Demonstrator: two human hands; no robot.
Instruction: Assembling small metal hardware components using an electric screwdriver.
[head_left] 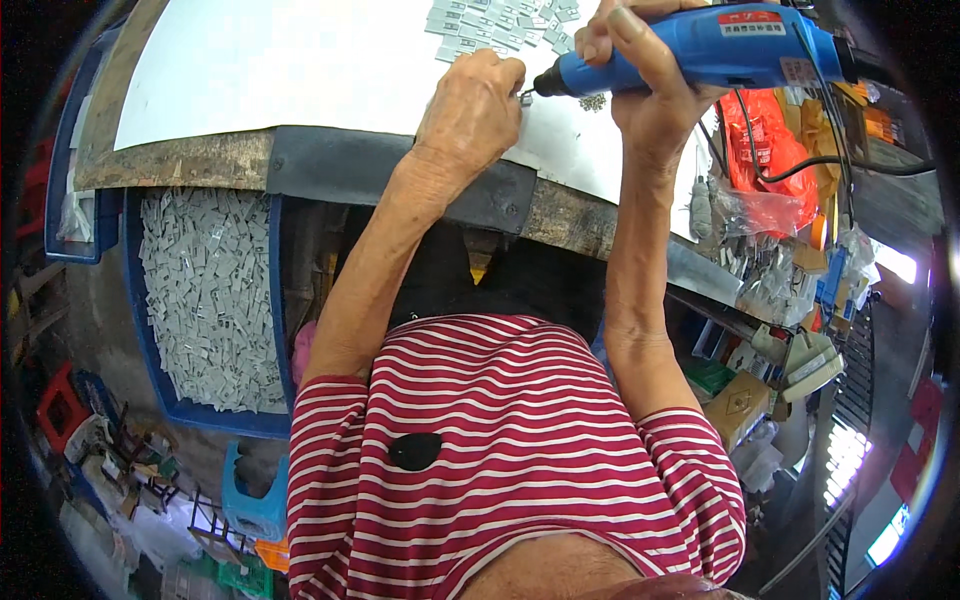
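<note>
My right hand (650, 75) grips a blue electric screwdriver (700, 50) held sideways, its black tip pointing left. My left hand (470, 105) pinches a small grey metal part (526, 97) right at that tip, over the white table top (280, 70). Several similar flat grey parts (500, 25) lie in a loose pile just beyond my left hand. A small heap of dark screws (594, 101) lies under the tool. The tool's black cord (830, 160) runs off to the right.
A blue crate (150, 340) full of grey parts stands below the table's left edge. Red plastic bags (770, 150), boxes and clutter crowd the right side. A blue stool (250, 500) and a red one (60, 405) stand on the floor at lower left.
</note>
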